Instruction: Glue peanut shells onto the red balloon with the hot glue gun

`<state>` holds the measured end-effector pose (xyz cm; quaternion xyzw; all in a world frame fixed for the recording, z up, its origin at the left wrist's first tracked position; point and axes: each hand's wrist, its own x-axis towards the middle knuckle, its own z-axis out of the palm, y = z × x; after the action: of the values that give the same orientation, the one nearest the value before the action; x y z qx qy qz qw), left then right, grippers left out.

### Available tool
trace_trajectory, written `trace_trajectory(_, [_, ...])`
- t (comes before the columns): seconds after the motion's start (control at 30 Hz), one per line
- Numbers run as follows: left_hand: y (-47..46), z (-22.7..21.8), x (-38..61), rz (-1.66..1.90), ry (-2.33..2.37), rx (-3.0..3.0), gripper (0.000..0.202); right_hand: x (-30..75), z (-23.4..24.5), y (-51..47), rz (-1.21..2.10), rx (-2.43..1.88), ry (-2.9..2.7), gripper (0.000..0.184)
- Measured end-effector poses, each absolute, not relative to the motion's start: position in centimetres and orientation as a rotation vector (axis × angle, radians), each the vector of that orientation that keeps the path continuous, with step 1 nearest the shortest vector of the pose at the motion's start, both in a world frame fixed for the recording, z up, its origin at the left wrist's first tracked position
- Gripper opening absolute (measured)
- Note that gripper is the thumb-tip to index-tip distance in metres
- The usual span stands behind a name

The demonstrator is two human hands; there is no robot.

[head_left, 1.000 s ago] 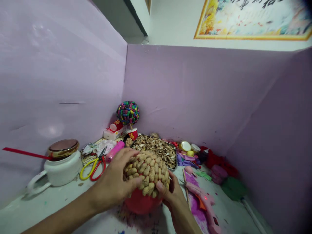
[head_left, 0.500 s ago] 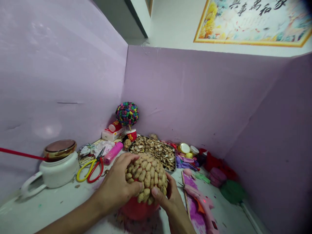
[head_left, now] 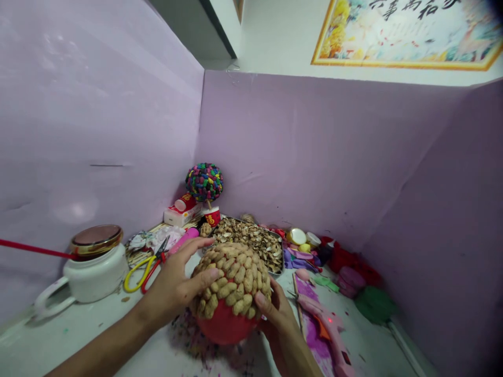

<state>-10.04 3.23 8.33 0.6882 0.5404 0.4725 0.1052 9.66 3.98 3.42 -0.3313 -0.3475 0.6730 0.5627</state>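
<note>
A red ball (head_left: 228, 324), its upper part covered with rows of unshelled peanuts (head_left: 239, 272), is in front of me between both hands. Bare red shows along its lower front. My left hand (head_left: 178, 285) curves around the ball's left side, thumb lying on the peanuts and fingers stretched toward the far side. On the right side, my right hand (head_left: 279, 317) grips with the thumb on the lower peanuts; its other fingers are partly hidden behind the ball.
Behind the ball sits a metal tray (head_left: 282, 259) of shell pieces. Scissors (head_left: 137, 277) and a white mug (head_left: 96, 277) are at left. A pink glue gun (head_left: 328, 324) lies at right. A multicoloured ball (head_left: 204, 181) on a stick stands at the back.
The ball has turned, and more of its red surface shows at the front. My left hand has shifted left and loosened a little; my right hand stays at the right side.
</note>
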Motion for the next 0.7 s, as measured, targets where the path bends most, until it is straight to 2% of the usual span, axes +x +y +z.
trace_trajectory(0.23, [3.3, 6.9, -10.4, 1.373, 1.602, 2.043, 0.039, 8.4, 3.8, 5.0, 1.637, -0.654, -0.981, 0.069])
trace_trajectory(0.5, [3.1, 6.2, -10.1, 1.348, 1.709, 2.092, 0.038, 8.3, 3.3, 5.4, 1.335, -0.917, -1.110, 0.080])
trace_trajectory(0.7, [2.5, 5.9, -9.6, 1.350, 1.751, 2.141, 0.039, 7.6, 4.9, 4.7, 1.343, -0.986, -1.106, 0.081])
